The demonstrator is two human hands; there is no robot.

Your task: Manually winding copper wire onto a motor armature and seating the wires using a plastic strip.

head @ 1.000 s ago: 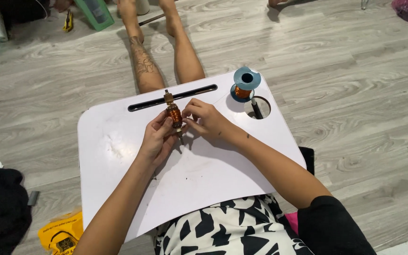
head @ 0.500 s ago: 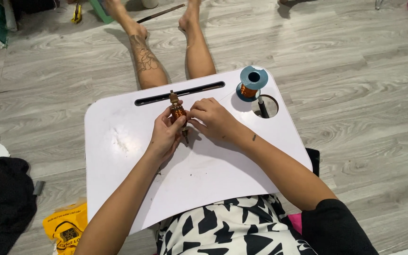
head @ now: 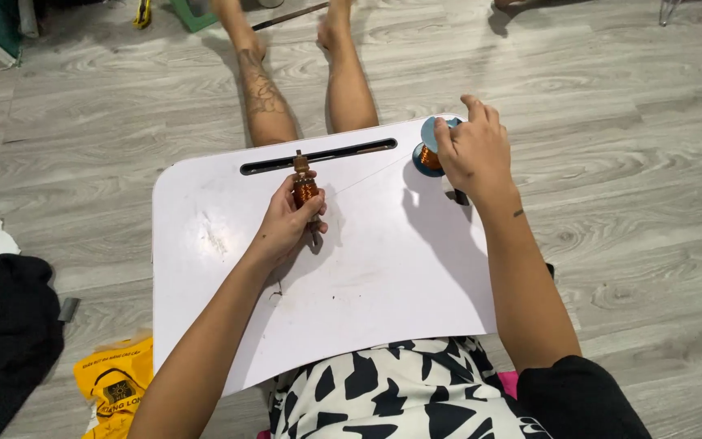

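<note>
Home room, floor-level setup: grey wood-look plank floor point(head: 627, 97), white lap table point(head: 367, 276) over bare outstretched legs point(head: 262, 89), dark clothing heap point(head: 2, 341) lower left, yellow bag point(head: 119, 382) beside it.

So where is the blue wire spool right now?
The blue wire spool sits at the white lap desk's far right corner, under the right hand.

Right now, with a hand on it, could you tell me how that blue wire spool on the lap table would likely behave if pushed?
The blue spool stands on one round flange near the edge of the white lap table, so a push may slide it off or tip it into rolling. It looks partly filled with copper wire, probably light. The right hand on top steadies it.
</note>
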